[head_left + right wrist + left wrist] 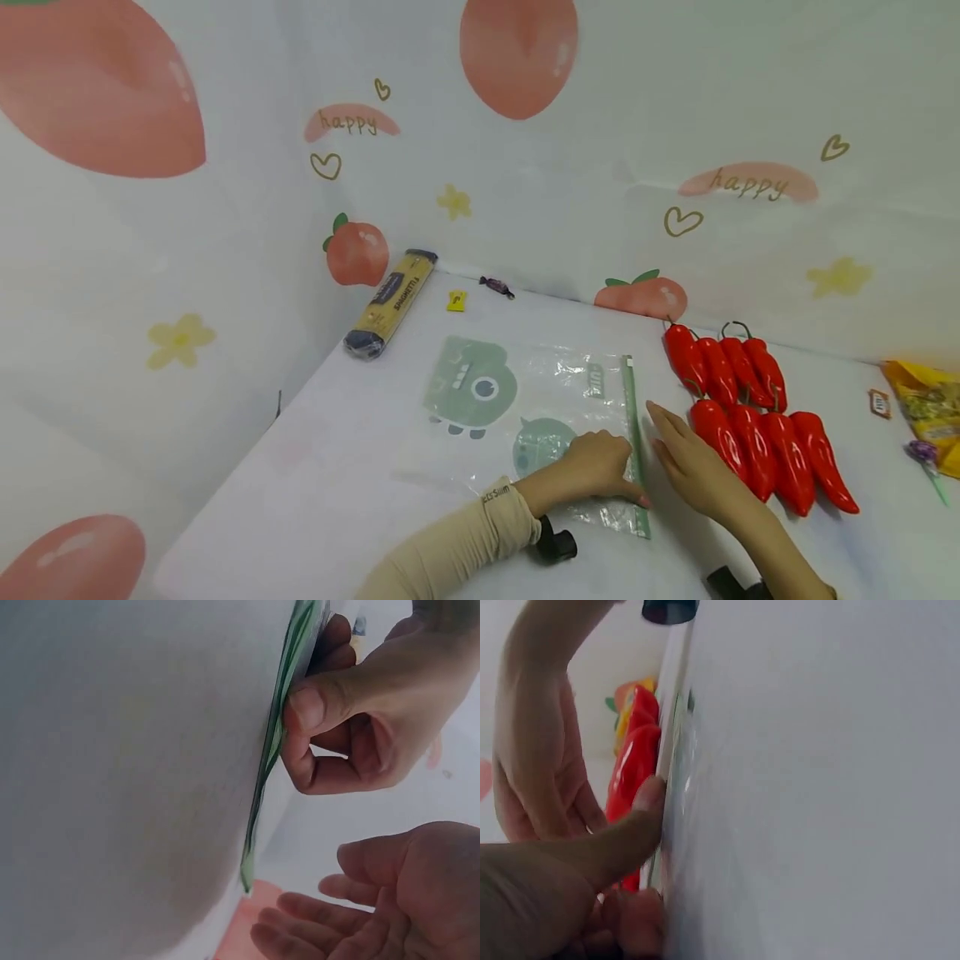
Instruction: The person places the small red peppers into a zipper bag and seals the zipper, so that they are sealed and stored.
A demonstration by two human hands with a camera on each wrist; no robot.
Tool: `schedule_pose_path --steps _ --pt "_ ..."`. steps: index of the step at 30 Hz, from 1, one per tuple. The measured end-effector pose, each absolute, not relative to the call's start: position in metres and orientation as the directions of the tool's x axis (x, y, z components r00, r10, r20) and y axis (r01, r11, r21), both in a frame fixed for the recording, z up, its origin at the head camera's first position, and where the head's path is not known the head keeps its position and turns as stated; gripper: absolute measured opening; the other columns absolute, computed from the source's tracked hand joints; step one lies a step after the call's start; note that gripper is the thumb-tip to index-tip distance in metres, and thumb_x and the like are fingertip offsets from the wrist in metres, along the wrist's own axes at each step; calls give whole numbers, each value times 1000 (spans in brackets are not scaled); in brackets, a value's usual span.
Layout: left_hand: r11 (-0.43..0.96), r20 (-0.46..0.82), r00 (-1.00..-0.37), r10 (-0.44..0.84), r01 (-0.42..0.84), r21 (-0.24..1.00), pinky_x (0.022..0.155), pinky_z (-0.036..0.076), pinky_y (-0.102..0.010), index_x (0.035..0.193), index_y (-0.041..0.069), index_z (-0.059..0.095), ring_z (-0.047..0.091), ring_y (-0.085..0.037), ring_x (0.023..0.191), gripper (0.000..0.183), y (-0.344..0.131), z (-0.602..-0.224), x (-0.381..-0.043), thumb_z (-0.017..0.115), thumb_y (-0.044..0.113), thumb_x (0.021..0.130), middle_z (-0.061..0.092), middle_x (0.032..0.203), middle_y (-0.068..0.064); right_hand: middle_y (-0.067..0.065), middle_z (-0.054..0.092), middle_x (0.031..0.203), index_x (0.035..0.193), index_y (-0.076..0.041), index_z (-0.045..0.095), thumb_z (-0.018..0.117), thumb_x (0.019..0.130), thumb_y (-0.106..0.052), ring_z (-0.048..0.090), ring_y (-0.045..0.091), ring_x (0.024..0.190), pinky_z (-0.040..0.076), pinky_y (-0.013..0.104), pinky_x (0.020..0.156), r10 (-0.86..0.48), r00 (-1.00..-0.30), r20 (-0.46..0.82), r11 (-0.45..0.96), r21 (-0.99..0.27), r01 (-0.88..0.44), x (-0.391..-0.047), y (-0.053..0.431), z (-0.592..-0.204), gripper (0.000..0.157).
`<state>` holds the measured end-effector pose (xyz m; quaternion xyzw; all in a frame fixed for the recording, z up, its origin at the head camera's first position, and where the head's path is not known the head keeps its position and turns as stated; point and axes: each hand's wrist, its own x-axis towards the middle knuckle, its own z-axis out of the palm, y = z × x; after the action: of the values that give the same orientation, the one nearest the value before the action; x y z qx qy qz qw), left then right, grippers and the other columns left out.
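A clear zip bag printed with green cartoon creatures lies flat, its green zip strip on the right side. My left hand is over the bag's lower right part and pinches the zip edge between thumb and curled fingers. In the right wrist view the left thumb sits right at the green strip. My right hand is held just right of the strip, fingers extended and holding nothing. Beside it lie several shiny red chili peppers in two rows.
A spaghetti pack lies at the back left, near a yellow wrapped candy and a dark wrapped candy. On the far right are a small brown packet, a lollipop and a yellow bag. A printed cloth wall stands behind.
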<state>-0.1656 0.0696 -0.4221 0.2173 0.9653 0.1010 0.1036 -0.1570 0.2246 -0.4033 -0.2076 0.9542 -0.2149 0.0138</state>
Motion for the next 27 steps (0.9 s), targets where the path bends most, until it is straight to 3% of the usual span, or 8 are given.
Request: schedule_pose_path --steps 3,10,16,21,27 --pt "875 -162 -880 447 392 283 37 37 -19 61 18 51 47 -5 39 46 63 -422 -174 73 58 63 52 45 7 26 40 138 141 2 29 54 90 -14 40 46 123 44 56 91 -422 -906 43 809 -434 -398 -160 221 -401 59" --pt "862 -117 -882 457 406 304 40 35 -20 69 16 53 44 -6 51 46 51 -421 -185 72 58 66 51 58 8 28 37 140 141 4 27 56 90 -16 38 46 125 44 55 91 -407 -914 4 820 -440 -367 -162 214 -402 62" --pt "809 -106 -847 521 451 376 42 34 -18 69 17 54 46 -5 52 33 52 -424 -191 71 45 75 52 58 9 31 37 138 137 11 28 57 88 -13 36 47 126 42 54 92 -421 -907 -11 824 -423 -377 -162 216 -403 62" --pt "709 -105 -779 619 495 502 43 35 -15 71 14 53 48 -4 44 23 43 -421 -204 60 29 87 48 50 8 32 35 139 138 12 27 54 89 -10 34 47 127 39 56 95 -421 -907 13 827 -405 -390 -169 217 -400 60" --pt "559 -23 -733 679 497 664 44 34 -14 72 12 56 46 -2 41 22 19 -423 -211 54 21 91 49 44 7 26 23 148 142 6 22 53 91 -17 28 44 132 39 55 97 -405 -913 38 822 -421 -383 -174 210 -404 64"
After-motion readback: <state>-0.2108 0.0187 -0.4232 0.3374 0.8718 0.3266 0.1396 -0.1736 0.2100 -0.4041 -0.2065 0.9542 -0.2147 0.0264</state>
